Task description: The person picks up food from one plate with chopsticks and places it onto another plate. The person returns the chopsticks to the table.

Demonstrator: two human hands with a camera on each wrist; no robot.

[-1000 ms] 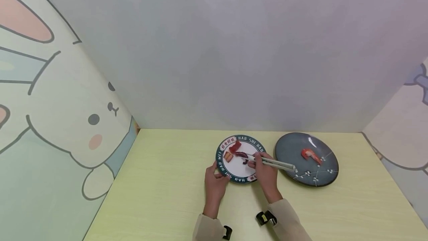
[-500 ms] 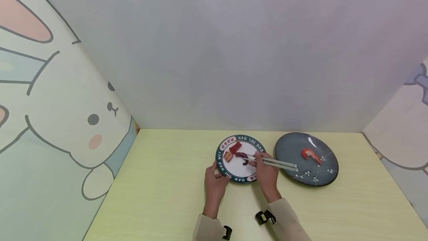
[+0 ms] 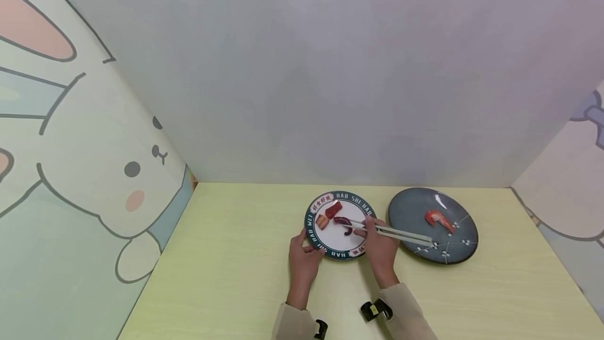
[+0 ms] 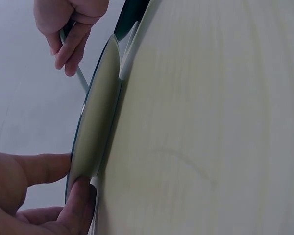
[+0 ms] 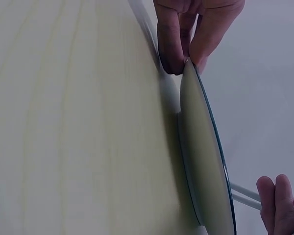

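My left hand (image 3: 304,261) pinches the lower-left rim of a small white plate (image 3: 332,236) with a green lettered border. In the left wrist view, the thumb and fingers (image 4: 46,169) sit on either side of the rim. My right hand (image 3: 381,248) holds a pair of pale chopsticks (image 3: 406,235) over the plate's right side. Their tips overlap a dark red, curled tentacle-like piece (image 3: 343,221), which lies on the plate. Beside it are a red chunk (image 3: 333,209) and a small orange-and-cream piece (image 3: 322,221).
To the right stands a larger dark grey-blue plate (image 3: 408,209) with white blossoms, bearing a red-and-white shrimp (image 3: 440,220). Both plates rest on a pale wooden table (image 3: 236,256). A grey wall (image 3: 330,93) rises behind, and cartoon-painted walls flank the sides.
My right hand has shifted slightly right, and the chopsticks' rear ends now reach farther over the dark plate. The left hand has kept its hold on the small plate.
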